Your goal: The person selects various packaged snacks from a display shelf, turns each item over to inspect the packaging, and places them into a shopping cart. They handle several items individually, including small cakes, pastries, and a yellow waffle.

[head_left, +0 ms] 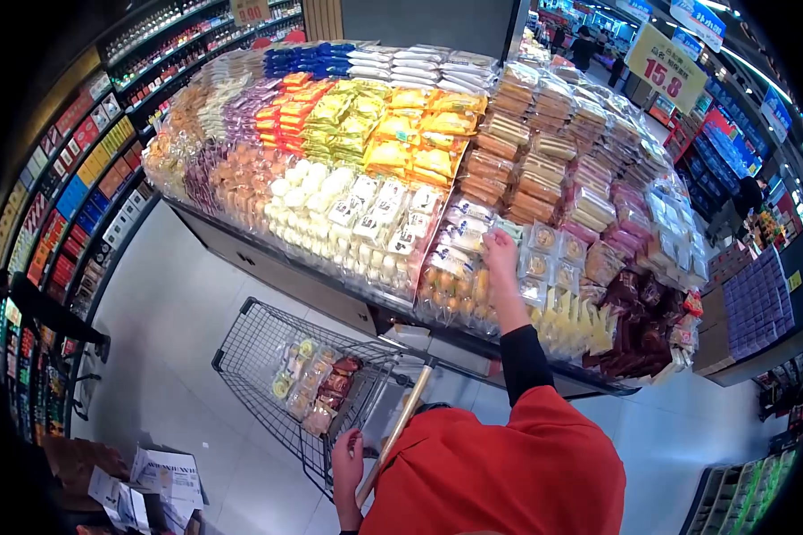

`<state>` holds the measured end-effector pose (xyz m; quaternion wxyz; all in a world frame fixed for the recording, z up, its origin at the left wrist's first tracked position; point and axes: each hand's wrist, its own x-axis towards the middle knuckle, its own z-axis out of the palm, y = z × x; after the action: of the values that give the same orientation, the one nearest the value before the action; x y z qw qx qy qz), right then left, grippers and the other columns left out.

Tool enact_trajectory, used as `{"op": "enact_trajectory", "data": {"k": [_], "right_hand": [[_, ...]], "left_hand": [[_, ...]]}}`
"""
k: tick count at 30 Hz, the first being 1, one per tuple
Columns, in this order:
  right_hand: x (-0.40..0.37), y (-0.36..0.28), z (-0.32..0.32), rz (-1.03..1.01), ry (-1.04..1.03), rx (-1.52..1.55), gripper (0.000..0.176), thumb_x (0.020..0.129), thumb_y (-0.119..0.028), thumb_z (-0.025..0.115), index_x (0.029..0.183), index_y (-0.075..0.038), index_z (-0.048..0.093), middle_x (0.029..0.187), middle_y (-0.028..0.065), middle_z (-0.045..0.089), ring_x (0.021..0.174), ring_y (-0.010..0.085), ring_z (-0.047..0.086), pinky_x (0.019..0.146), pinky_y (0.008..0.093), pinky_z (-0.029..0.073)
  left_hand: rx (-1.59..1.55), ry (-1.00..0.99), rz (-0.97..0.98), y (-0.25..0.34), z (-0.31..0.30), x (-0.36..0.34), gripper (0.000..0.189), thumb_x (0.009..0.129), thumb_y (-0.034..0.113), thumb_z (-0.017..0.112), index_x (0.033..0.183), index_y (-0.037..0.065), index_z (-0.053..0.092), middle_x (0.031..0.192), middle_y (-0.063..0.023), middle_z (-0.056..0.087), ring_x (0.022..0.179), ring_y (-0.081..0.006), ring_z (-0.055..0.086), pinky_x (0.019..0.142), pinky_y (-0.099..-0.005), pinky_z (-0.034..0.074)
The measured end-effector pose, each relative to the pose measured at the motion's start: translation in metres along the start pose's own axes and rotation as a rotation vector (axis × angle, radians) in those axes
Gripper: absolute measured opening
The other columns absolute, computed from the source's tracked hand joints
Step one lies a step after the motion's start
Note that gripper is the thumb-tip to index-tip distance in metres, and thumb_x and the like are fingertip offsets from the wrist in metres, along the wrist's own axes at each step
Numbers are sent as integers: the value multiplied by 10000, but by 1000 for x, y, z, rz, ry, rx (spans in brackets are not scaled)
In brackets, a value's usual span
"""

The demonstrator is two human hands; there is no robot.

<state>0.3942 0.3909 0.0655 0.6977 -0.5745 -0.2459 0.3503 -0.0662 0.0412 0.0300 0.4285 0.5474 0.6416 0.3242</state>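
Note:
My right hand (501, 253) reaches out over the snack display, its fingers closed at a small pale-green packet (514, 230). Beside it lie white packs with blue print (462, 234) and clear packs of round pastries (542, 239). My left hand (348, 455) hangs low by the rear of a wire shopping cart (268, 343), its fingers curled and nothing visible in them. Close to that hand runs the cart's tan handle bar (400, 423). Inside the cart are several clear food packs (310, 379) and dark red-brown packs (339, 383).
The display stand (268, 267) stretches across the front, piled with packaged snacks, including yellow bags (419, 134). A price sign (665, 67) hangs at upper right. Shelves (71, 205) line the left side. Opened cardboard boxes (165, 481) lie on the floor at lower left.

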Motion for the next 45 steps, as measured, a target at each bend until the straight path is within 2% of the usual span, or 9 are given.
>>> {"op": "enact_trajectory", "data": {"k": [2, 4, 10, 14, 16, 18, 29, 37, 45], "right_hand": [[-33, -45, 7, -33, -11, 29, 300, 899, -74, 732, 1175, -67, 617, 953, -39, 644, 710, 40, 538, 500, 200, 369], [-71, -83, 13, 16, -88, 22, 283, 909, -84, 714, 1171, -30, 621, 942, 2, 665, 798, 85, 601, 669, 223, 474], [-184, -119, 45, 257, -830, 263, 292, 913, 21, 644, 1200, 32, 590, 1081, 103, 691, 980, 167, 679, 830, 279, 579], [-257, -101, 73, 503, -1147, 209, 334, 903, 6, 701, 1220, 17, 600, 1082, 70, 673, 983, 133, 668, 870, 264, 550], [-289, -90, 79, 629, -1179, 222, 293, 925, -20, 690, 1204, 6, 605, 1087, 62, 676, 981, 121, 664, 865, 269, 544], [-307, -73, 82, 759, -1186, 235, 250, 949, -53, 671, 1185, -2, 609, 1088, 51, 680, 976, 107, 658, 856, 268, 542], [-327, -86, 85, 638, -1532, 9, 251, 989, -138, 658, 1204, -20, 604, 1031, 8, 691, 887, 51, 641, 754, 214, 513], [-331, -79, 91, 638, -1546, 26, 256, 970, -79, 654, 1203, 12, 602, 1072, 49, 708, 942, 82, 666, 833, 236, 528], [-325, -84, 83, 499, -1563, 110, 265, 932, -56, 715, 1178, -16, 624, 1084, 20, 655, 965, 75, 620, 821, 246, 514]], "left_hand": [[-60, 18, 6, 9, 0, 2, 263, 1002, 91, 574, 1244, -8, 608, 1127, -146, 690, 1003, -228, 684, 867, -341, 536], [-126, 34, 3, 29, 0, 2, 281, 1013, 98, 567, 1271, -12, 589, 1144, -133, 689, 1019, -214, 681, 877, -336, 533], [-537, 112, 140, 121, -17, 17, 356, 1060, 73, 454, 1408, -2, 462, 1206, -131, 642, 1008, -181, 660, 943, -334, 519], [-756, 55, 248, 139, -27, 15, 381, 1071, 112, 445, 1422, -33, 438, 1209, -140, 624, 1036, -203, 653, 960, -339, 495], [-734, 269, 193, 126, -23, 9, 354, 1064, 113, 465, 1382, -43, 476, 1158, -94, 633, 1029, -153, 638, 924, -302, 494], [-632, 187, 38, 123, -35, 0, 308, 1058, 115, 486, 1323, -36, 531, 1127, -60, 648, 1000, -99, 623, 870, -253, 490], [-713, 420, -32, 138, -43, -41, 129, 1049, 134, 520, 1072, 37, 602, 864, 63, 573, 745, 0, 472, 641, -194, 371], [-959, 459, -18, 128, -41, -47, 225, 1040, 147, 509, 1201, 22, 604, 936, 40, 639, 764, -13, 527, 642, -198, 409], [-764, 350, 109, 131, -47, -55, 291, 967, 9, 586, 1258, -8, 583, 1127, -58, 690, 1016, -109, 658, 887, -269, 534]]}}
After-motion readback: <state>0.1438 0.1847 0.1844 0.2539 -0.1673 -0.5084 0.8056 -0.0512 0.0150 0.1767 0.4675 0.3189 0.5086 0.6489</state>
